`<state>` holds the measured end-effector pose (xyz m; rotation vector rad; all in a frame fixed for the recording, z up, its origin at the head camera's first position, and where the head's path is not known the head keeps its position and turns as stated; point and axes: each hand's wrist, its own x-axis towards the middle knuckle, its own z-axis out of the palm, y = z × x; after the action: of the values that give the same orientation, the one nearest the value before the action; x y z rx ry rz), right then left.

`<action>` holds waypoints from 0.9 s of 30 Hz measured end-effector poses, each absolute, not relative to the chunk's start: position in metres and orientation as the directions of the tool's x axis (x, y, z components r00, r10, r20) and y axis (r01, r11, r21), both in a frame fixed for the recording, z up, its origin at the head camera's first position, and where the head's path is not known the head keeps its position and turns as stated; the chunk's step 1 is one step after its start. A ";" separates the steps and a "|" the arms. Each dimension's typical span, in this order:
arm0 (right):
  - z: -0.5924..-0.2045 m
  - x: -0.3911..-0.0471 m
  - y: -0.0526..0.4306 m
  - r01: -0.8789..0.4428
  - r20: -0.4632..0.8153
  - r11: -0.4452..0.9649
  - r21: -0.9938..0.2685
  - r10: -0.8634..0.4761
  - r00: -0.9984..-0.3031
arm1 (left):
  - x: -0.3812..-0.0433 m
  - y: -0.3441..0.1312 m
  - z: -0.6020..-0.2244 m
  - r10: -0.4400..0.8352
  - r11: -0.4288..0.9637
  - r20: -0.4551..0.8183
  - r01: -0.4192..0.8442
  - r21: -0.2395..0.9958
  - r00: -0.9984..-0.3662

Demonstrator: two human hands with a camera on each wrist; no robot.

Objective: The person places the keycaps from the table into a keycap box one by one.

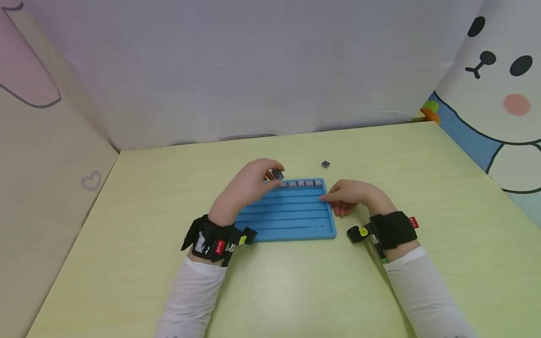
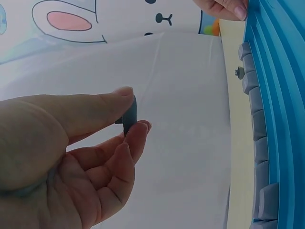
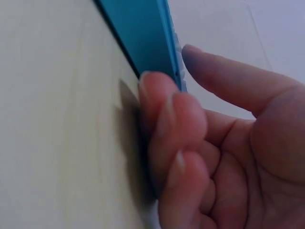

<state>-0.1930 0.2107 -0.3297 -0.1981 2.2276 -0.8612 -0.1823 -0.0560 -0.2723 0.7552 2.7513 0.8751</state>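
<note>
My left hand [image 1: 249, 185] pinches a small grey keycap [image 1: 277, 174] between thumb and fingers, raised above the top left of a blue slotted tray [image 1: 291, 220]. In the left wrist view the keycap [image 2: 129, 116] shows edge-on. A row of grey keycaps [image 1: 301, 184] fills part of the tray's top slot; my left hand hides its left end in the head view. At the tray's right edge, my right hand [image 1: 352, 193] holds on with the thumb over the rim and the fingers curled against the side.
Beyond the tray's top right corner, a loose keycap [image 1: 325, 164] lies on the pale yellow table [image 1: 422, 188]. White and printed panels [image 1: 270, 70] close off the back and both sides.
</note>
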 end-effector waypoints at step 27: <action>-0.331 -0.194 0.206 0.118 -0.581 0.756 -0.643 -0.382 -0.719 | -0.165 -0.064 -0.256 0.377 0.609 0.066 0.300 0.734 -0.924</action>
<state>-0.1940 0.2065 -0.3308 -0.1962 2.2157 -0.8753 -0.1647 -0.0636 -0.2560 0.5763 2.7318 1.2188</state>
